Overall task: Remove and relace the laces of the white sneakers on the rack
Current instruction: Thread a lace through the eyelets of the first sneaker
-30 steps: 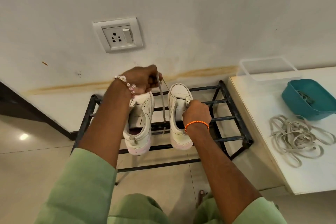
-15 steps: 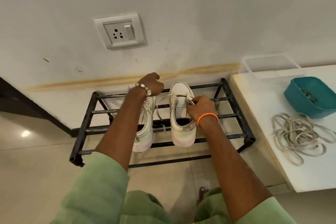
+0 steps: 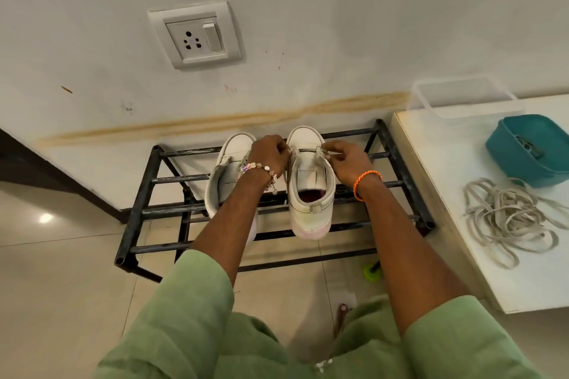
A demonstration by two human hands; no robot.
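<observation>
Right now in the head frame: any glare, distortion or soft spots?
Head view: wide-angle bowing bends the black metal shoe rack and the white table edge; a glare spot sits on the glossy floor tile; the green sleeves nearest the lens look soft; the two hands are sharp.

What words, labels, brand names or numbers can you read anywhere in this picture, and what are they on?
None can be read. The wall socket, both white sneakers, the teal tub, the clear box and the loose laces show no legible print; any small marks are too blurred to tell.
</observation>
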